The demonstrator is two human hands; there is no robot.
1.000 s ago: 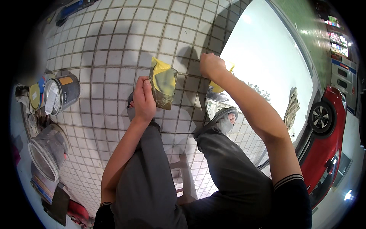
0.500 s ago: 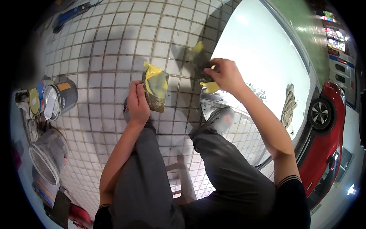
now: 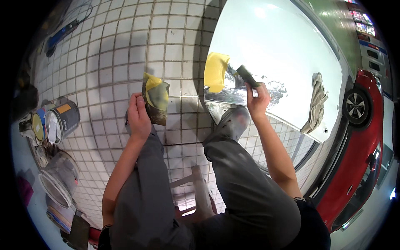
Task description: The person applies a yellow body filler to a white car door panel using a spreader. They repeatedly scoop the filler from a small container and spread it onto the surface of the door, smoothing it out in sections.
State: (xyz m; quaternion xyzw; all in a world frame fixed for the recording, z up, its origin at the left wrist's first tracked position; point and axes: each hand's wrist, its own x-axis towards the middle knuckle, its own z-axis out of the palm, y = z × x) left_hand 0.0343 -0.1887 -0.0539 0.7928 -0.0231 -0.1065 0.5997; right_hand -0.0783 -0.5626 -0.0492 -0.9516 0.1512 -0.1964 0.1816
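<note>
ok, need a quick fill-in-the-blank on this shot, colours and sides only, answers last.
1. The left hand holds a board smeared with ____ paste.
2. The dark spreader is in the person's ____ hand.
3. On the panel, the paste patch lies to the picture's ____ of the spreader.
4. The nearest car is ____.

Missing words: yellow; right; left; red.

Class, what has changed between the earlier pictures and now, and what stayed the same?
The right hand has carried the dark, flat spreader rightward, from beyond the left edge of the white panel to over its bare silvery patch, right of the yellow paste layer. Nothing was let go. The left hand still grips the dark, yellow-smeared rectangular plate; the crumpled beige cloth stays on the panel.
</note>
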